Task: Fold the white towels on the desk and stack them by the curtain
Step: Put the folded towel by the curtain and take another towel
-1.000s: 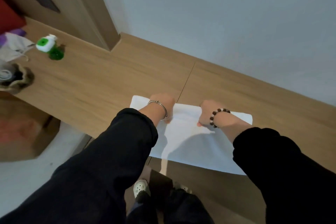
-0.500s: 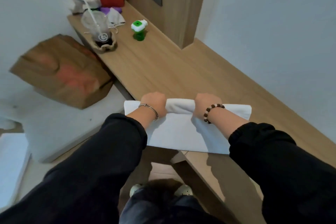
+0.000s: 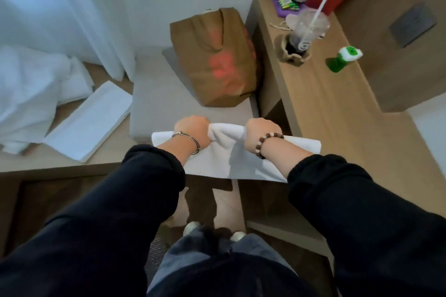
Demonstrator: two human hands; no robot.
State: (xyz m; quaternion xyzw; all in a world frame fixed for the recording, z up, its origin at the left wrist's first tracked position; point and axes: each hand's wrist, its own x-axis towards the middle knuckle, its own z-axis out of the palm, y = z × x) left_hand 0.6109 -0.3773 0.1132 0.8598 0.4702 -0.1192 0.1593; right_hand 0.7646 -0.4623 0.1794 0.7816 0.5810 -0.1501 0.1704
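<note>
Bound for the upper left

Under the curtain, upper left, a folded towel is lying. At centre a white towel is stretching left to right, both fists clenching its top edge, the left hand sitting nearer the curtain than the right hand.

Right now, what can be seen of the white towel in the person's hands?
The white towel looks like soft cloth, a long plain rectangle. The left hand and right hand grip its far edge in fists, and the cloth bunches into a roll between them. Flat ends stick out past both wrists; the rest hangs toward the person. Its right end overlaps the wooden desk; whether it touches cannot be told.
</note>
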